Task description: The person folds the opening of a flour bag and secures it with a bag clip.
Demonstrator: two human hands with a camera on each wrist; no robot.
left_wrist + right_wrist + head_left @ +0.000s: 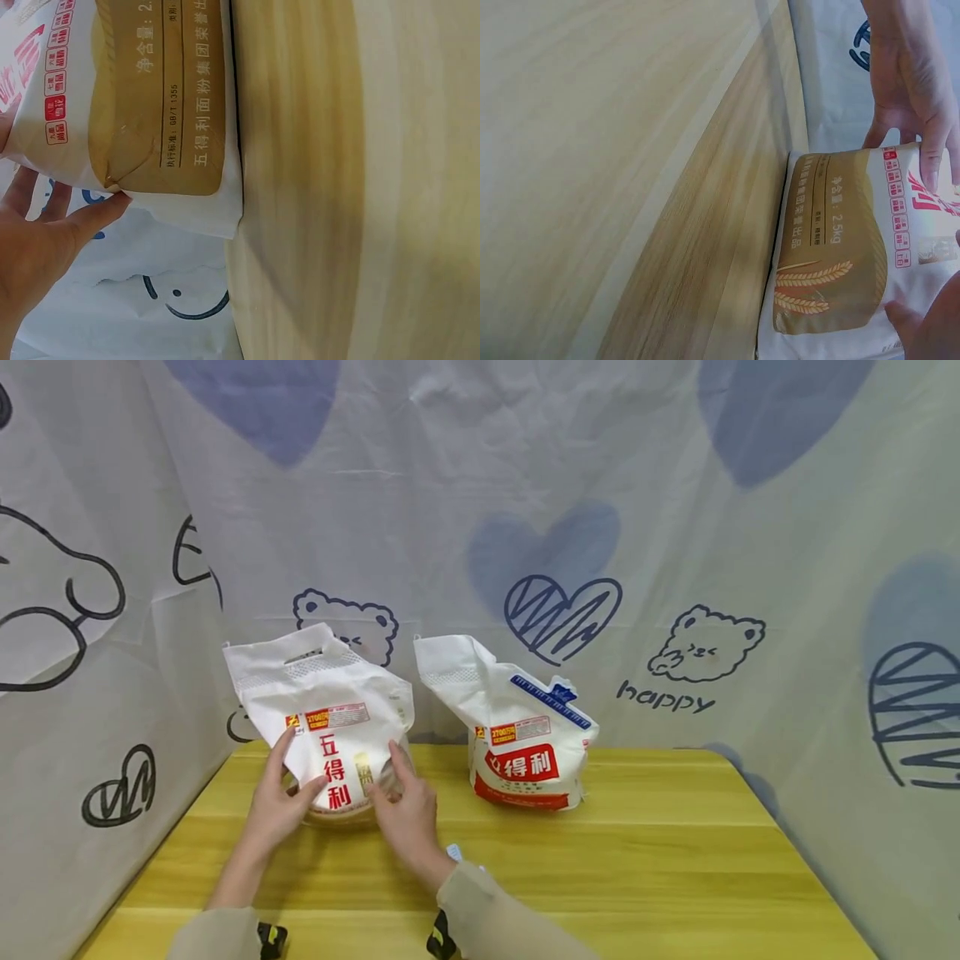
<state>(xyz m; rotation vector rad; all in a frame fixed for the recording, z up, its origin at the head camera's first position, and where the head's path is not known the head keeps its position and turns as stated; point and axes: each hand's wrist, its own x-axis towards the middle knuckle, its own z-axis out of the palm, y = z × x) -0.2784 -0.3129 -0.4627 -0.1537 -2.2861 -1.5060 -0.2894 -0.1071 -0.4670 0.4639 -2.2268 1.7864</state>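
Observation:
A white bag of flour with red lettering stands on the left part of the table, its handle flap leaning up and left. My left hand grips its left side, thumb across the front. On the lower right side my right hand holds it, with thumb and fingers against the front and edge. The bag's brown lower panel shows in the left wrist view, its base along the tabletop. In the right wrist view, wheat ears are printed on that panel. Some fingers of both hands are hidden behind the bag.
A second white flour bag with a blue strip stands to the right, its top flap folded leftward. The wooden table ends against a printed cloth backdrop, which also rises at both sides. A small white item lies by my right wrist.

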